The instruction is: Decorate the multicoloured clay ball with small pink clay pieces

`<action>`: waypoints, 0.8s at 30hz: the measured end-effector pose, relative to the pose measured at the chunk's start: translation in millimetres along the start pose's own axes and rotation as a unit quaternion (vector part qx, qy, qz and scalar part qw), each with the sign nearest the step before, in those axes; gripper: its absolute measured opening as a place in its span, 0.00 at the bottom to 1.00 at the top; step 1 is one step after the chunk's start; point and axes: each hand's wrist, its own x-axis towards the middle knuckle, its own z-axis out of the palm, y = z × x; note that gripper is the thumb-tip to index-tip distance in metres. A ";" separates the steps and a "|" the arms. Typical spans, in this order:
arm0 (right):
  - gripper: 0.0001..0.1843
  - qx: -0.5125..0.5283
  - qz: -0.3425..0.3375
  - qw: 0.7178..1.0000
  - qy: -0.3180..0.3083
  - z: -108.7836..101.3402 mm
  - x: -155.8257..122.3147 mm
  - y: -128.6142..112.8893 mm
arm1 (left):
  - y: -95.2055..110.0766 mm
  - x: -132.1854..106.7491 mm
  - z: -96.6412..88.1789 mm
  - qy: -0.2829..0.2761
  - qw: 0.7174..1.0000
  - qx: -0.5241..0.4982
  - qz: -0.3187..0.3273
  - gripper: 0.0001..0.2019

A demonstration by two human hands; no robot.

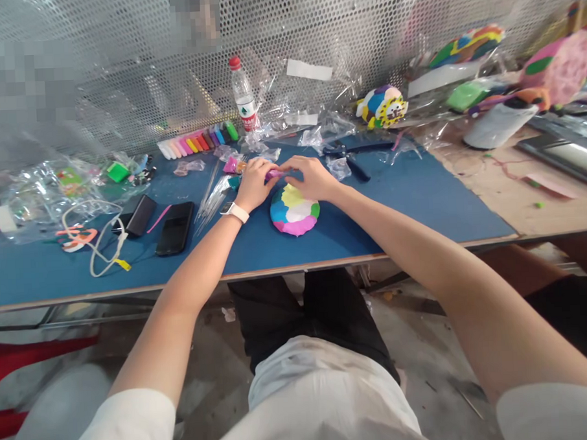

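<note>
My left hand [257, 182], with a white-strapped watch at its wrist, is closed on a small piece of purple modelling clay [273, 174]. From the other side the fingertips of my right hand [312, 178] pinch at the same clay, partly hiding it. Just below both hands a round, domed piece covered in patches of coloured clay [298, 211] lies on the blue table mat [400, 202]. Yellow, blue, white, green and pink patches show on it. Beyond my left hand are a pink clay packet [230, 164] and a teal bit [234, 182].
A row of coloured clay sticks [197, 143] and a water bottle [244, 99] stand at the back. Pliers [352, 158] lie right, near a clay lion figure [383, 107]. Leftward are a phone [175, 229], a black case [136, 216], a cable [94, 254] and plastic wrappers.
</note>
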 end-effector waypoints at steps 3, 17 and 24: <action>0.19 -0.023 0.002 1.000 0.012 -2.1 1.2 6.2 | -0.8 -0.1 -1.3 0.027 0.999 -0.019 -0.002 0.08; 0.07 0.004 -0.019 0.994 0.110 -9.0 3.2 4.8 | 20.3 -1.6 3.5 0.064 0.992 -0.067 0.083 0.16; 0.08 0.014 -0.007 0.987 0.162 -9.3 2.6 3.7 | 18.7 -3.8 3.9 0.054 0.996 -0.059 0.039 0.13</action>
